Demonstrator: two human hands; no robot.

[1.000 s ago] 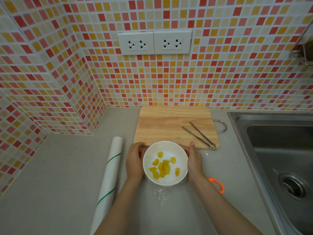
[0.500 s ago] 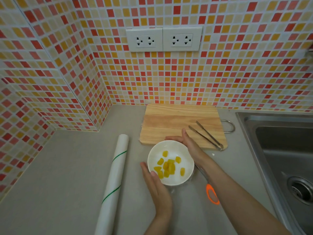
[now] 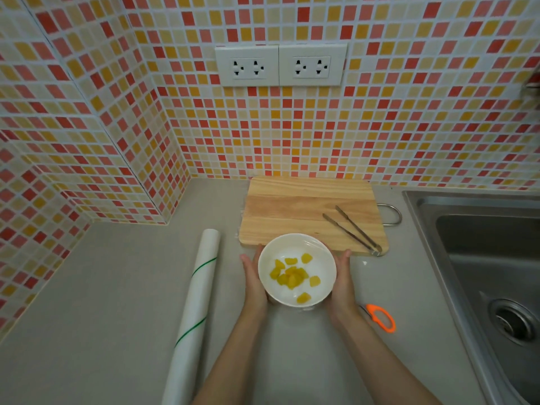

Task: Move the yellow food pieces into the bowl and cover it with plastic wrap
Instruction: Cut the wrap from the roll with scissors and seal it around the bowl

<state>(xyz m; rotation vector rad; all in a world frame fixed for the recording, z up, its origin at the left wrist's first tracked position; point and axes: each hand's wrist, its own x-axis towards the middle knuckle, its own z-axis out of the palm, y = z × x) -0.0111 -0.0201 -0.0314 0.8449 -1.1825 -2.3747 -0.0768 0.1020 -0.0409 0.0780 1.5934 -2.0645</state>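
A white bowl (image 3: 295,247) stands on the grey counter just in front of the wooden cutting board (image 3: 295,211). Several yellow food pieces (image 3: 290,277) lie inside it. Clear plastic wrap (image 3: 314,244) is stretched over the bowl's top, glinting at the far right rim. My left hand (image 3: 253,283) presses flat against the bowl's left side. My right hand (image 3: 344,283) presses against its right side. Both hands cup the bowl, fingers pointing away from me.
A white roll of plastic wrap (image 3: 194,305) with green stripes lies left of the bowl. Metal tongs (image 3: 352,229) rest on the board's right part. Orange-handled scissors (image 3: 381,317) lie right of my right wrist. A steel sink (image 3: 485,258) fills the right side. Tiled walls stand behind and left.
Half a second ago my right hand was at the bowl's far rim and my left at its near edge. Now both hands are on the bowl's left and right sides.
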